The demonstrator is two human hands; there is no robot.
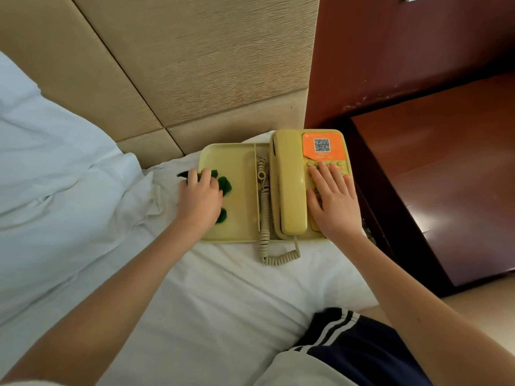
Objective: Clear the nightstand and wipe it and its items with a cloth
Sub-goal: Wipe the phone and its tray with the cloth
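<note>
Head view: one yellow tray [242, 168] lies on the bed [223, 288], at its right edge, just beside the one dark wooden nightstand [446, 176]. One yellow phone [324, 163] fills the tray's right end, its single handset [291, 190] lying in the cradle and one orange sticker [323, 146] at its far right corner. One coiled cord [264, 218] runs along the narrow middle compartment and spills over the tray's near edge onto the sheet.

Two hands are at work. The left hand [199, 196] has its fingers curled over one bunched green cloth [225, 185], holding it down in the left compartment, against the tray's left edge. The right hand [333, 201] lies flat on the phone's keypad, fingers spread and straight, thumb beside the handset.
</note>
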